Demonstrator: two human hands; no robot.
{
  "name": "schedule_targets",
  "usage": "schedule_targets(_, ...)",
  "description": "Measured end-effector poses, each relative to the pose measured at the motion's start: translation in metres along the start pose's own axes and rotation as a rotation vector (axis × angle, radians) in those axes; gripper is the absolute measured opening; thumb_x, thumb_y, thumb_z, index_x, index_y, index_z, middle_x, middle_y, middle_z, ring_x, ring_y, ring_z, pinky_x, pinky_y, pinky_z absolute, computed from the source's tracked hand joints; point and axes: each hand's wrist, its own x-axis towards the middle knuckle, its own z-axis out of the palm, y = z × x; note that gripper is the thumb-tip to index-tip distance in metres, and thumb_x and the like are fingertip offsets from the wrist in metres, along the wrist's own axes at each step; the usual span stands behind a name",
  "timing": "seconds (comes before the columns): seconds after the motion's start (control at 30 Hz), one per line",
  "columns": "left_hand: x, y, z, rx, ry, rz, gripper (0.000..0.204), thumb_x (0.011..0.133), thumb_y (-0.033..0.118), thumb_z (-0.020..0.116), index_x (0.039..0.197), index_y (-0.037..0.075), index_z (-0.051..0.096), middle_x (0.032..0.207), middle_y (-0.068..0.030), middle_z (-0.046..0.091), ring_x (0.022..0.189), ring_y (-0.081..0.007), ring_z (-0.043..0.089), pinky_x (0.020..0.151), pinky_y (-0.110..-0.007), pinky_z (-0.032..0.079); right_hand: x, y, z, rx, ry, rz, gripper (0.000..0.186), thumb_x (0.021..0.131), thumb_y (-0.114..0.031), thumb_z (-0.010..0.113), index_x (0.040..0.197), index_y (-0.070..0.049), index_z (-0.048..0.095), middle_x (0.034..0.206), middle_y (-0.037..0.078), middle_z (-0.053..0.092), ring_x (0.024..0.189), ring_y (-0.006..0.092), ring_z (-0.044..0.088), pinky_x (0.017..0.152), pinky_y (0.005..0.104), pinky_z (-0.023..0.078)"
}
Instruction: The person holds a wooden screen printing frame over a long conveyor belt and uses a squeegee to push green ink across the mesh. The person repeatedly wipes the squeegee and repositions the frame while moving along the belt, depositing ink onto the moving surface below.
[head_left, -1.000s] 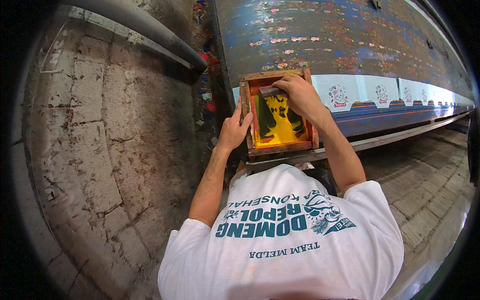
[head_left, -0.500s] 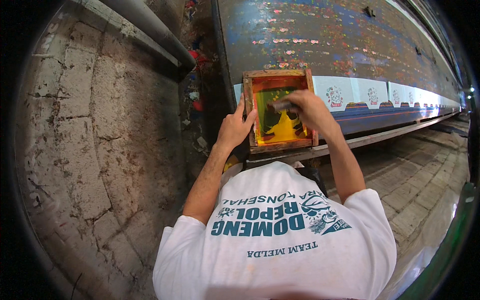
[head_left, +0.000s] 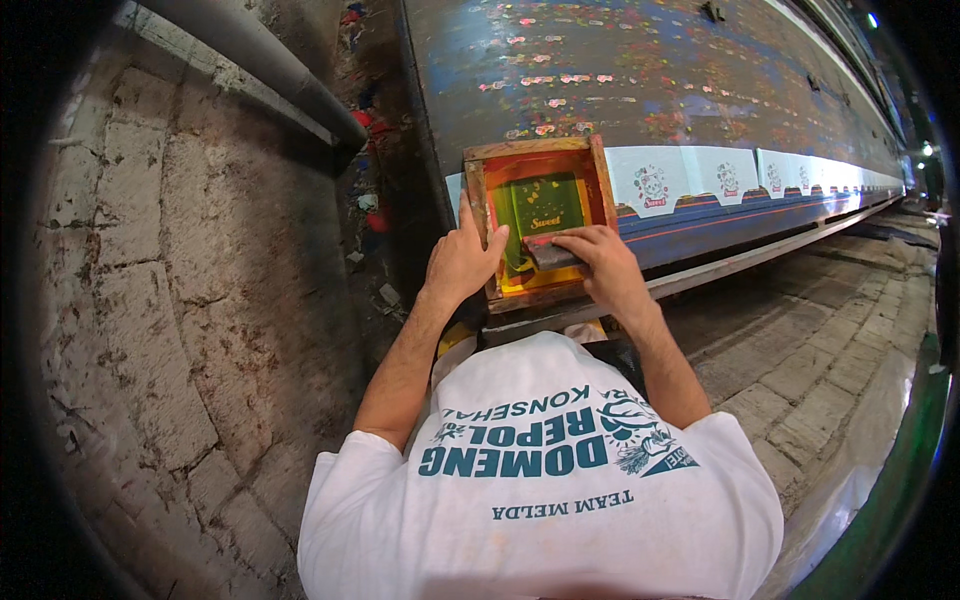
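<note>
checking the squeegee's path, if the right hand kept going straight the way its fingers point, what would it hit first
The right hand points left across the squeegee; first in line looks like the left hand's thumb on the wooden frame, though depth is unclear.

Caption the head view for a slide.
Left hand steadies a wooden screen-printing frame while the right hand holds a squeegee on its mesh.

Count: 1 wooden-framed printing screen with orange-and-green mesh (head_left: 537, 215), 1 dark squeegee (head_left: 553, 252), 2 bare hands – left hand (head_left: 462, 262), right hand (head_left: 605, 268). 1 long paint-spattered blue table (head_left: 640, 70), 1 white printed strip of repeated motifs (head_left: 740, 178), at least 3 motifs legible. 1 grey metal pipe (head_left: 270, 65).
</note>
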Motion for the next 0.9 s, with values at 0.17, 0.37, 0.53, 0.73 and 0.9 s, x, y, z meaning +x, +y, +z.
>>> schedule_targets(0.17, 0.003, 0.004, -0.007, -0.009, -0.018, -0.014, 0.108, 0.098, 0.037, 0.072, 0.177, -0.008, 0.013, 0.103, -0.0361, 0.080, 0.098, -0.0535, 0.081, 0.093, -0.057, 0.066, -0.007, 0.007, 0.007, -0.009, 0.052, -0.083, 0.069, 0.079, 0.016, 0.074, 0.144, -0.010, 0.075, 0.146, 0.008, 0.072, 0.136, 0.0348, 0.064, 0.116, 0.0457, 0.057)
schedule_targets(0.37, -0.005, 0.027, -0.007, -0.085, 0.013, -0.023, 0.109, 0.096, 0.028, 0.073, 0.179, -0.005, 0.010, 0.111, -0.0326, 0.082, 0.098, -0.0491, 0.083, 0.092, -0.054, 0.067, -0.010, 0.028, -0.008, 0.016, 0.040, -0.146, 0.070, 0.078, 0.012, 0.079, 0.144, -0.010, 0.074, 0.145, 0.008, 0.072, 0.135, 0.0349, 0.064, 0.115, 0.0455, 0.058)
schedule_targets(0.53, 0.017, 0.083, 0.040, -0.126, 0.090, 0.070, 0.110, 0.095, 0.025, 0.076, 0.178, -0.006, 0.012, 0.103, -0.0300, 0.083, 0.094, -0.0458, 0.084, 0.085, -0.049, 0.068, -0.027, 0.090, -0.054, 0.015, 0.069, -0.156, 0.071, 0.076, 0.011, 0.082, 0.143, -0.010, 0.074, 0.144, 0.008, 0.072, 0.135, 0.0339, 0.064, 0.115, 0.0450, 0.057)
schedule_targets(0.73, 0.055, 0.145, 0.109, -0.172, 0.061, 0.054, 0.109, 0.093, 0.026, 0.078, 0.176, -0.010, 0.018, 0.104, -0.0272, 0.084, 0.091, -0.0425, 0.084, 0.083, -0.047, 0.067, -0.045, 0.174, -0.093, -0.045, 0.071, -0.128, 0.074, 0.070, 0.005, 0.089, 0.141, -0.010, 0.074, 0.138, 0.009, 0.073, 0.130, 0.0338, 0.065, 0.114, 0.0454, 0.057)
schedule_targets(0.9, 0.068, 0.151, 0.140, -0.187, 0.103, 0.079, 0.109, 0.091, 0.025, 0.079, 0.179, -0.003, 0.021, 0.107, -0.0245, 0.085, 0.093, -0.0386, 0.085, 0.084, -0.044, 0.067, -0.052, 0.209, -0.104, -0.019, 0.027, -0.176, 0.075, 0.072, 0.004, 0.089, 0.144, -0.010, 0.072, 0.142, 0.009, 0.071, 0.132, 0.0341, 0.064, 0.115, 0.0458, 0.056)
